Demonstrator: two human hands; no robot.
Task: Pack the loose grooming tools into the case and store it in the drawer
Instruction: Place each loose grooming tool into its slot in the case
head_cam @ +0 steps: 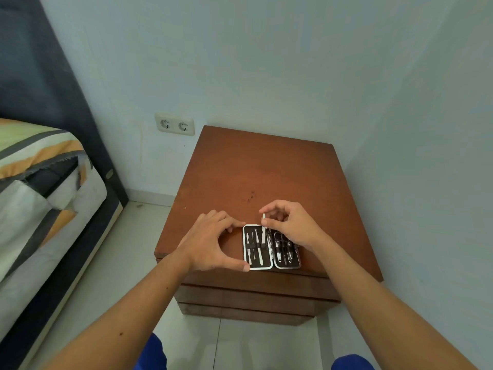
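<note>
The right hand (290, 225) pinches a slim tool (263, 228) over the case (270, 247); the left hand (213, 241) braces the case's left edge, thumb and fingers spread against it — a skewed push likely misses the strap, so the tool slides off onto the table (253, 169).

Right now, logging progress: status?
Left hand steadies open case. Right hand pinches tool, sliding it in. Nothing blocking.

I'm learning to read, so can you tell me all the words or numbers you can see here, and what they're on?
There are no words or numbers to read in this picture.
The open case shows no label or brand.
The tools inside it are too small to show any markings.
The wall socket and the wooden nightstand are plain.
The bed cover has only stripes.
</note>
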